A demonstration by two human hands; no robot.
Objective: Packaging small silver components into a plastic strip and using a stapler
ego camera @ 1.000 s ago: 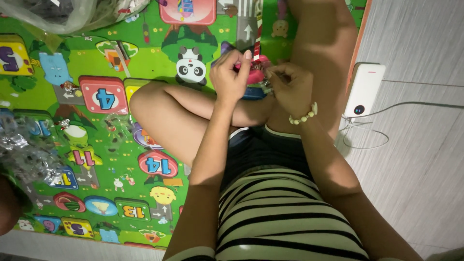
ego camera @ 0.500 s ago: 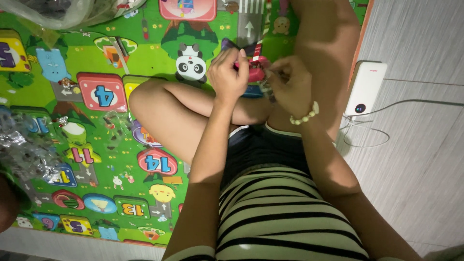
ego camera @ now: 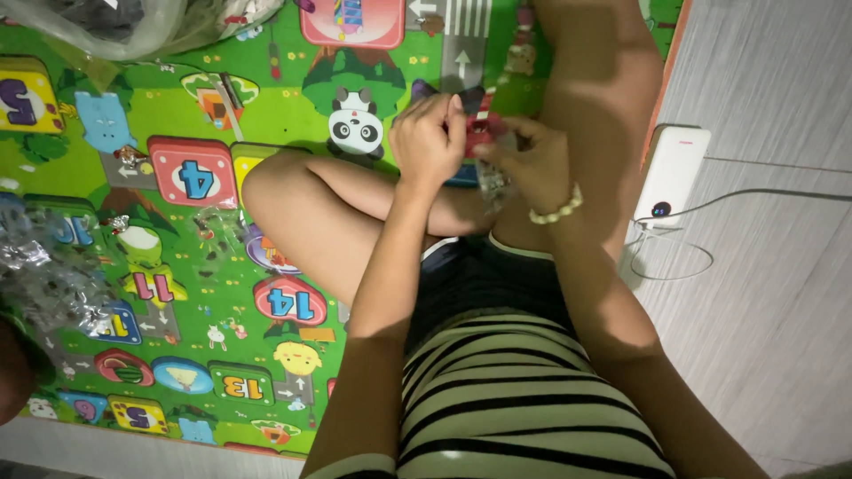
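I sit cross-legged on a green play mat (ego camera: 177,106) printed with numbers and cartoon animals. Both hands meet above my crossed legs. My left hand (ego camera: 428,142) pinches a small red object (ego camera: 480,133) from the left side. My right hand (ego camera: 531,167), with a pale bead bracelet (ego camera: 557,209) on the wrist, holds the same object from the right, and a crinkled clear wrapper (ego camera: 491,184) hangs below it. A thin striped stick (ego camera: 484,105) rises from the object; what the object is cannot be made out.
A white power bank (ego camera: 670,176) with a white cable (ego camera: 754,193) lies on the grey wood floor (ego camera: 772,293) to the right. Clear plastic bags sit at the mat's top left (ego camera: 124,27). Crumpled shiny wrapping (ego camera: 44,275) lies at the left edge.
Both hands stay together on the small red object, with slight finger shifts. The view has drifted a little; nothing else moved.
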